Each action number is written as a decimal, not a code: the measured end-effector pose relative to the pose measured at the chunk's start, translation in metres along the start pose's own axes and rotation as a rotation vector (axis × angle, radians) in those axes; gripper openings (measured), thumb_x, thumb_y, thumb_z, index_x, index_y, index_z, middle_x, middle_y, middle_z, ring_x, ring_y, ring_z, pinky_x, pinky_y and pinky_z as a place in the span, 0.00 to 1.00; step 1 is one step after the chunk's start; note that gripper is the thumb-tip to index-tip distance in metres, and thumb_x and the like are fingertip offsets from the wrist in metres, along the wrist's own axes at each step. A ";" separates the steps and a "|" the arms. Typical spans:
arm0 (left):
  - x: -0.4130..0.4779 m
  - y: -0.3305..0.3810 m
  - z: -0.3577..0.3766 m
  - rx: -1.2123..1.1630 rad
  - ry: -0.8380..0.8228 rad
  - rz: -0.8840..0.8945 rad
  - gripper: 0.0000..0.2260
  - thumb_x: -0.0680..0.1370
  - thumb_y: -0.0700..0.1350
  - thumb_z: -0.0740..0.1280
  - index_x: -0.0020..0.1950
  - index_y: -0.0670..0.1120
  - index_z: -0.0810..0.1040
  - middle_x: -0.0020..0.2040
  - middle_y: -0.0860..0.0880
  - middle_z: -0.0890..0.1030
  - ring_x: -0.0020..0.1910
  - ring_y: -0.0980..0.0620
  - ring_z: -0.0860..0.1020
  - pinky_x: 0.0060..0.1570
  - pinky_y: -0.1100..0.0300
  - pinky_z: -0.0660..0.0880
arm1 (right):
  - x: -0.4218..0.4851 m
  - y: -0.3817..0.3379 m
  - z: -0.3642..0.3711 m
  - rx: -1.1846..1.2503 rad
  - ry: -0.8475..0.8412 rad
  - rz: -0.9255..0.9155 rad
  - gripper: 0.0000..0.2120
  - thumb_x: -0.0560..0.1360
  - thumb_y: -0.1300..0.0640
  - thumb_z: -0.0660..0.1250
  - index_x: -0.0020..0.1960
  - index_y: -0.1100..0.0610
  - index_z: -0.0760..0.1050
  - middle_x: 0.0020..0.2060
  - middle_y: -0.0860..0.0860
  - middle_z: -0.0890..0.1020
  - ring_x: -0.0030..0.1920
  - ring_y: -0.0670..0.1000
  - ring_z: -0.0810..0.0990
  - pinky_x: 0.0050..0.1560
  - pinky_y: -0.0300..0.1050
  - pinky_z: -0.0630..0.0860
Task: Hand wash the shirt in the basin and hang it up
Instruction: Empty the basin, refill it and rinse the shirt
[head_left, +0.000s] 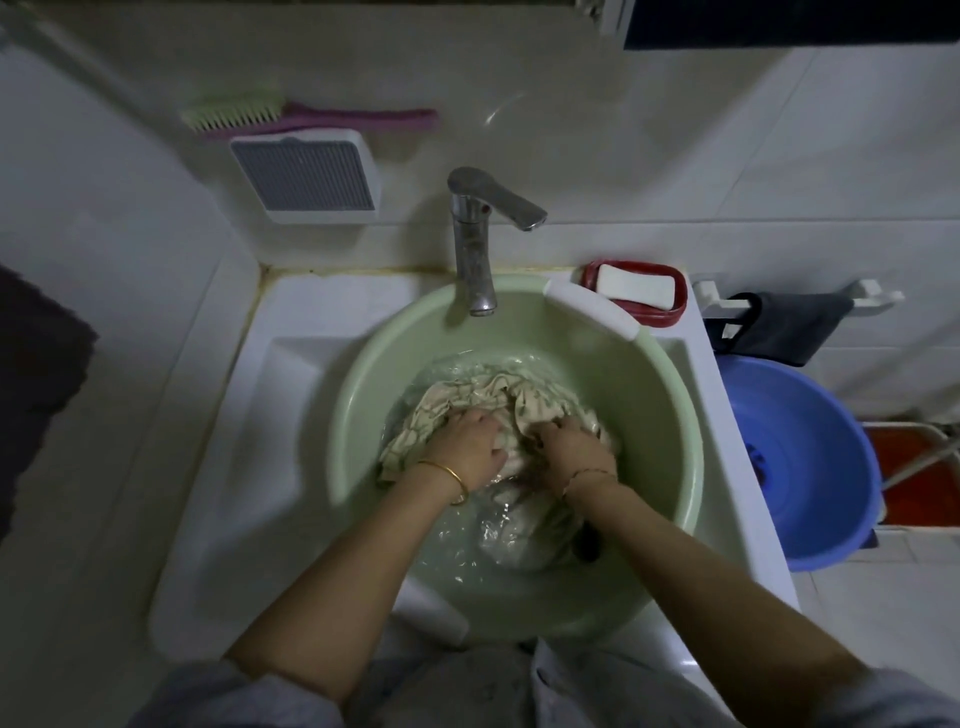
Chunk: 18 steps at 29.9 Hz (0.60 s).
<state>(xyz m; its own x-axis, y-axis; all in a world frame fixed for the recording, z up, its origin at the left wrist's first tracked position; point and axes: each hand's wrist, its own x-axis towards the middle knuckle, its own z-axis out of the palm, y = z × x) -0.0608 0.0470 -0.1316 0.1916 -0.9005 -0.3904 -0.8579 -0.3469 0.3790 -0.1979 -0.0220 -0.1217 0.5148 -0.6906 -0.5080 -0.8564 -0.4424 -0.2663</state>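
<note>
A pale green basin (363, 415) sits in the white sink and holds water. A cream checked shirt (467, 397) lies bunched and wet in it, partly under the surface. My left hand (465, 441) grips a fold of the shirt, fingers curled into the cloth. Right beside it, my right hand (571, 449) clutches another bunch of the same shirt. Both hands are close together over the middle of the basin. Part of the shirt trails under water toward me.
A chrome tap (475, 244) stands over the basin's far rim. A red soap dish with a white bar (636, 288) sits at the sink's back right. A blue basin (810, 457) stands to the right, a dark cloth (789, 325) hanging above it. Brushes (291, 117) hang on the wall.
</note>
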 end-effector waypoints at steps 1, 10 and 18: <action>0.000 -0.002 -0.002 -0.042 -0.012 -0.002 0.17 0.78 0.46 0.62 0.65 0.43 0.72 0.66 0.43 0.71 0.65 0.44 0.69 0.64 0.56 0.67 | 0.003 0.003 -0.006 0.083 -0.011 -0.009 0.17 0.77 0.53 0.61 0.66 0.48 0.71 0.65 0.55 0.73 0.64 0.58 0.72 0.61 0.48 0.71; -0.028 0.006 -0.038 -0.787 -0.151 -0.007 0.19 0.69 0.58 0.72 0.53 0.51 0.73 0.49 0.53 0.78 0.49 0.55 0.77 0.50 0.60 0.74 | -0.004 -0.018 -0.048 1.310 0.065 0.260 0.13 0.76 0.49 0.67 0.46 0.59 0.73 0.49 0.60 0.80 0.51 0.60 0.80 0.56 0.56 0.77; -0.034 -0.011 -0.051 -0.681 0.037 0.051 0.13 0.75 0.37 0.68 0.40 0.49 0.66 0.32 0.53 0.66 0.28 0.59 0.64 0.28 0.67 0.61 | -0.001 -0.015 -0.053 1.093 0.170 0.195 0.20 0.73 0.51 0.70 0.56 0.64 0.70 0.46 0.57 0.77 0.47 0.57 0.79 0.50 0.56 0.79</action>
<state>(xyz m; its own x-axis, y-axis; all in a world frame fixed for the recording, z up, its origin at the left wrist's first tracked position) -0.0337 0.0677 -0.0797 0.1857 -0.9242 -0.3336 -0.3778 -0.3806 0.8441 -0.1833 -0.0451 -0.0744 0.2949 -0.7995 -0.5232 -0.4559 0.3635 -0.8124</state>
